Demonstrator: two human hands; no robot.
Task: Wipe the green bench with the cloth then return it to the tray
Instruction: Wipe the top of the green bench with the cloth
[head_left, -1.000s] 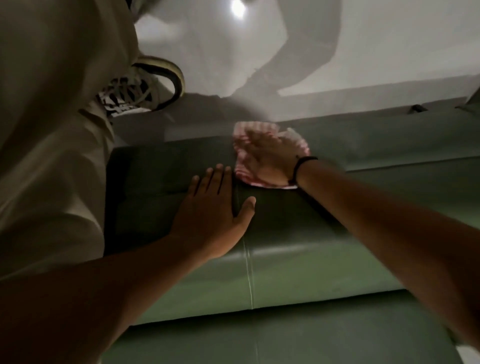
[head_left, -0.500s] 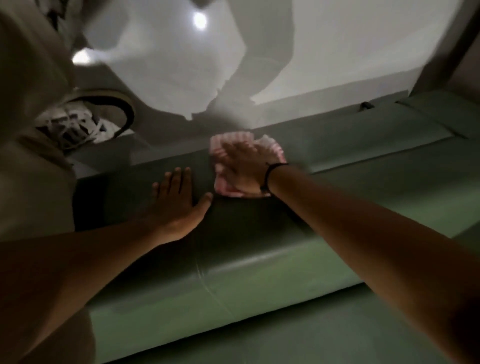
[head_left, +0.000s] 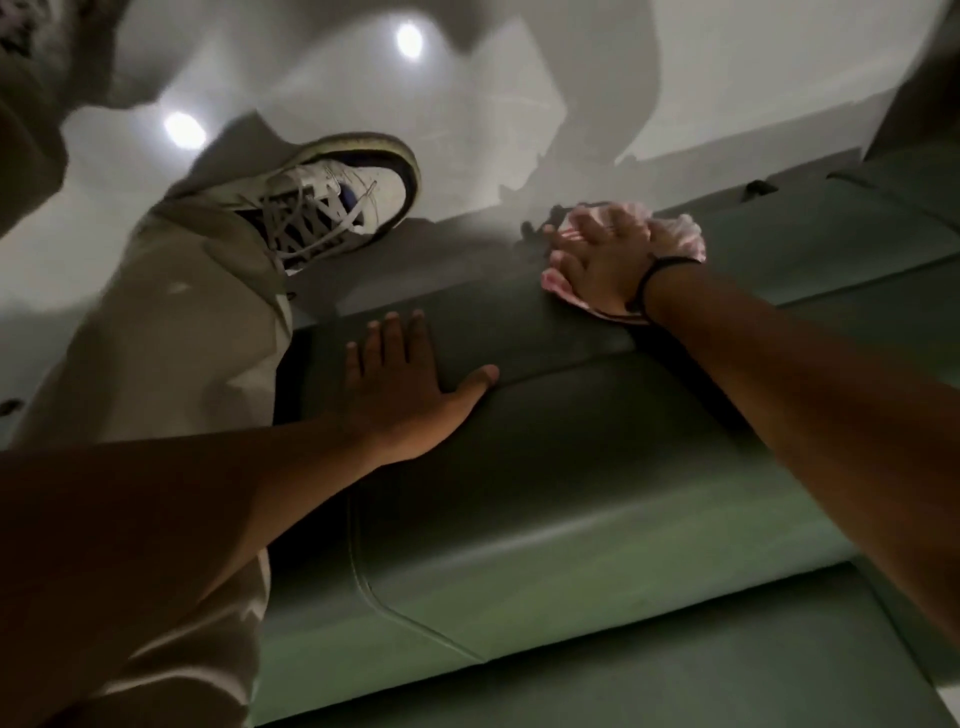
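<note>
Green bench (head_left: 571, 519), pale glossy floor (head_left: 311, 78) beyond, left hand (head_left: 400, 395) flat with straight fingers, right hand (head_left: 602, 260) spread, pressing pink cloth (head_left: 675, 231) at far edge, now farther from left hand than before.

The right hand (head_left: 602, 260) covers most of the cloth (head_left: 678, 234).

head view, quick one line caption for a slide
Right hand presses a pink cloth onto the green bench near its edge while the left hand rests flat beside it.

Bench (head_left: 597, 530) bare right of right hand (head_left: 602, 260); left hand (head_left: 400, 395) flat leftward; trouser leg (head_left: 171, 332), shoe (head_left: 337, 197) crowd left end.
</note>
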